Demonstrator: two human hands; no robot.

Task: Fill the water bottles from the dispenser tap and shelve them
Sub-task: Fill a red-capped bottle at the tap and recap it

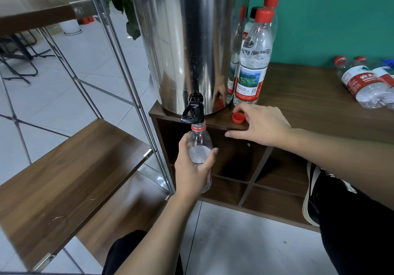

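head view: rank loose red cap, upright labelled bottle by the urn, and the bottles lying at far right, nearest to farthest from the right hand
1. Loose red cap: on the cabinet top, right at the right hand fingertips.
2. Upright labelled bottle: just behind the hand, beside the urn.
3. Lying bottles: far right of the cabinet top.

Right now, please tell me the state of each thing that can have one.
Bottle at tap: uncapped, upright, partly filled, held by left hand.
Loose cap: off, on cabinet top, at the right hand fingertips.
Tap: whether water runs, cannot tell.
Standing bottles: capped, upright.
Bottles at right: capped, lying down.
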